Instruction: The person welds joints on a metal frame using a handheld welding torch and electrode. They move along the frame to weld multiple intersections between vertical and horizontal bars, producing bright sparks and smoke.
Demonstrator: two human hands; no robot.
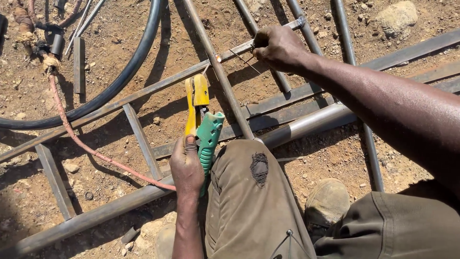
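Note:
My left hand (187, 165) grips a yellow and green welding electrode holder (203, 115) just in front of my knee. A thin electrode runs up from its jaws to a small glowing spot (218, 58) where a round steel rod (225, 86) crosses a flat steel bar (158, 85). My right hand (278, 45) is closed around that same flat bar further right, with thin wire ends sticking out beside the fingers. A reddish cable (72, 132) trails from the holder away to the left.
A ladder-like steel frame (139, 134) lies on stony dirt. A thick black hose (127, 72) curves at the upper left. Several round rods (345, 43) run up to the top edge. A stone (396, 17) sits top right. My knee (249, 192) and boot (328, 201) fill the bottom.

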